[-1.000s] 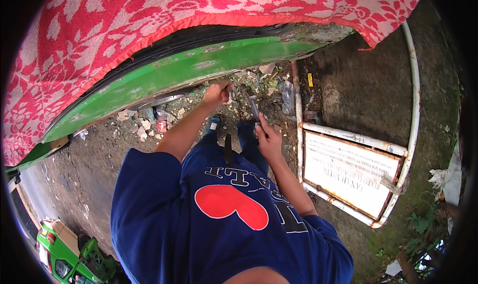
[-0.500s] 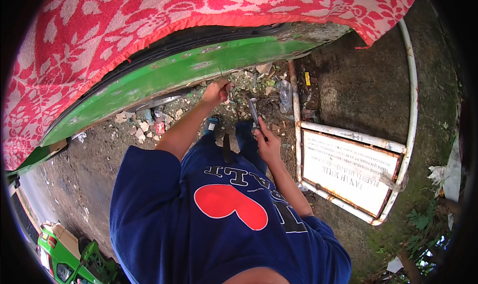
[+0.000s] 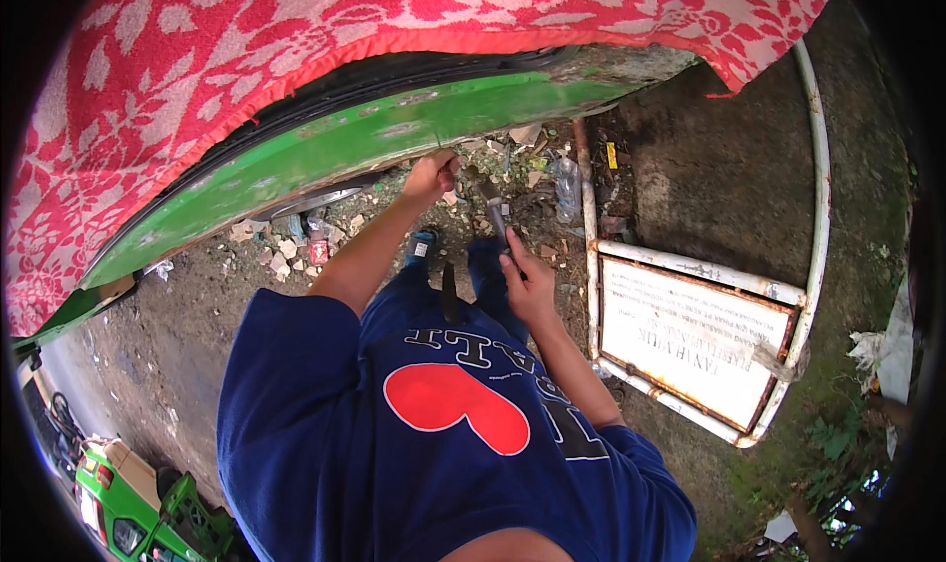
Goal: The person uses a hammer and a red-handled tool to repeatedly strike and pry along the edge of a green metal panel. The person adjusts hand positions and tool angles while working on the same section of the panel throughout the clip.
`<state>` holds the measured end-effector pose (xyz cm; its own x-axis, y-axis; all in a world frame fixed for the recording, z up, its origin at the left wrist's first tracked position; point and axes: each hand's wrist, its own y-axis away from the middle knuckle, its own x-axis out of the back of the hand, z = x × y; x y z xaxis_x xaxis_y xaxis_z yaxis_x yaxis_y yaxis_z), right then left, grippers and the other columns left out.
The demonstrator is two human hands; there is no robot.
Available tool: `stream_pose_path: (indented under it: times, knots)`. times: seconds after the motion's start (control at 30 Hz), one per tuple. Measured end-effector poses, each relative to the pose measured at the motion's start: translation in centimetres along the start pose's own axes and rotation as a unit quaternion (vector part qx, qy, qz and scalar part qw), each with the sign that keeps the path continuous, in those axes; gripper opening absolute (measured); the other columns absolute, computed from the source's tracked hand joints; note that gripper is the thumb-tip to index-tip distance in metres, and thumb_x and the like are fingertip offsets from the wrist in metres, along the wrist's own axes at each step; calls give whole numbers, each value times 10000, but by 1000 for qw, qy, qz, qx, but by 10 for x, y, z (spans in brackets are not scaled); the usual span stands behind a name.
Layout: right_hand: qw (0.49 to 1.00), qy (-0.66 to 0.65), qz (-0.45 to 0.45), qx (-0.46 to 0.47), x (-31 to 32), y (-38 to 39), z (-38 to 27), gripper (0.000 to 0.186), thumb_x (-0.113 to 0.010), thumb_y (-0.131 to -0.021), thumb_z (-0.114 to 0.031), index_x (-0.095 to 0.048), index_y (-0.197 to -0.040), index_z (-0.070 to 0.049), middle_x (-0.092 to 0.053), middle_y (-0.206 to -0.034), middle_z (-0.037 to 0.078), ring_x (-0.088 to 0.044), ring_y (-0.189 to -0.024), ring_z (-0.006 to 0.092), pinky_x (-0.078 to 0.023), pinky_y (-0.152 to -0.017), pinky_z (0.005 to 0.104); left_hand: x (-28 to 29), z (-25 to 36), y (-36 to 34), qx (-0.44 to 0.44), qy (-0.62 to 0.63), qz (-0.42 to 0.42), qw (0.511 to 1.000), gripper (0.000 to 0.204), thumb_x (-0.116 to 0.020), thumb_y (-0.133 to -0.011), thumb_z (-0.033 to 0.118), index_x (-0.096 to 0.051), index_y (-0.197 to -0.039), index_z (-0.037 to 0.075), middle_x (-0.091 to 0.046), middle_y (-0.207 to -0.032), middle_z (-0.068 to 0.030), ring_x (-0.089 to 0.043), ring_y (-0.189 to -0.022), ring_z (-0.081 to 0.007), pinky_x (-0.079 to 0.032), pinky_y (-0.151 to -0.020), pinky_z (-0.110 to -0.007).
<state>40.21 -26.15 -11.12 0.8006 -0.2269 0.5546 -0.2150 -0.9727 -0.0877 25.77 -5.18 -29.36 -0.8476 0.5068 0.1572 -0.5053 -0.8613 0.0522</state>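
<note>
My left hand (image 3: 428, 179) is closed in a fist just below the lower edge of a green painted metal panel (image 3: 394, 129). Something reddish shows at its fingers, too small to make out. My right hand (image 3: 529, 288) grips the lower end of a hammer (image 3: 496, 214). The hammer's head points up and left toward my left fist, with a small gap between them. The panel's paint is scuffed and chipped in places.
A red and pink leaf-patterned cloth (image 3: 325, 30) drapes over the panel's top. Broken chips and litter (image 3: 286, 252) lie on the ground. A white-framed sign (image 3: 690, 340) lies to the right. A green vehicle (image 3: 123, 503) stands at lower left.
The hammer has swung a little up and left, bringing its head closer to my left fist. My left hand stays almost in place beside the panel.
</note>
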Motion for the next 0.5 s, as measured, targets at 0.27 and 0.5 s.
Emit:
stream_pose_path:
  times: [0.27, 0.5]
  knots:
    - [990, 15, -34, -137, -4, -5, 20, 434, -614, -943, -160, -565, -1374, -150, -576, -686, 120, -539, -572, 220, -462, -613, 315, -7, 25, 13, -20, -157, -18, 987, 108, -616, -750, 25, -560, -831, 70, -621, -838, -132, -632, -831, -349, -487, -703, -429]
    - [980, -23, -20, -196, 13, 5, 8, 437, -634, -935, -168, -572, -1367, -150, -541, -638, 96, -485, -573, 129, -438, -592, 282, 4, 30, 21, -23, -143, -18, 989, 91, -619, -764, 39, -535, -796, 58, -602, -822, -137, -614, -820, -369, -470, -694, -442]
